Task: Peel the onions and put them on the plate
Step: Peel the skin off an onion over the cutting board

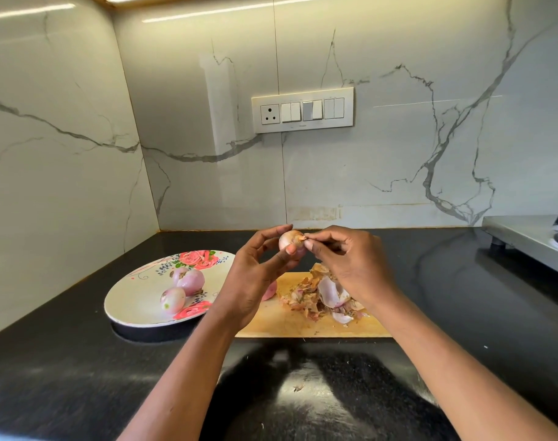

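Note:
My left hand (255, 275) grips a small onion (289, 239) between thumb and fingers, raised above the wooden cutting board (303, 323). My right hand (344, 259) pinches a strip of dry brown skin at the onion's top. Two peeled pink onions (188, 280) (172, 300) lie on the flowered white plate (134, 291) at the left. Another pink onion (270, 291) shows partly behind my left wrist on the board. A heap of peels (322, 297) lies on the board under my right hand.
The black countertop (80, 361) runs to marble walls at the back and left. A steel stand (525, 240) sits at the far right. A switch panel (303, 110) is on the back wall.

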A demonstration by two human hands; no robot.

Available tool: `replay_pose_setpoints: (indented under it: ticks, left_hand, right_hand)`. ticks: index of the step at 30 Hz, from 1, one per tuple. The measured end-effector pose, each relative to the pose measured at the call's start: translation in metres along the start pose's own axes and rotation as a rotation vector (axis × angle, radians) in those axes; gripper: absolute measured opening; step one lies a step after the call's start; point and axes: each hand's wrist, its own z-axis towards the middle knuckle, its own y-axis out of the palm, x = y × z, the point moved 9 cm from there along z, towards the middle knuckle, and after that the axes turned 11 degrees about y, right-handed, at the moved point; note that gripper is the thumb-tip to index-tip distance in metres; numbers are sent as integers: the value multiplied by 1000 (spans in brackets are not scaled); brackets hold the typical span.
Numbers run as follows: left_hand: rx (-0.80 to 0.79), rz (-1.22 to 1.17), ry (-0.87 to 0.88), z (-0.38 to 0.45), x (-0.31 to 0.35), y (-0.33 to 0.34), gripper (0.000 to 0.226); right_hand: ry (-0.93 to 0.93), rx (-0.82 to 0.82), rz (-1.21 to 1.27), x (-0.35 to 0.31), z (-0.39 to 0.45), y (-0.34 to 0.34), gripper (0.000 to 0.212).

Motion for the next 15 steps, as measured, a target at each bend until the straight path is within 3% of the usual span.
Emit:
replay_pose_setpoints:
  ticks: [15]
  left_hand:
    - [-14, 65, 28, 0, 0, 2, 46]
  right_hand:
    - [-12, 57, -19, -2, -4, -2, 11]
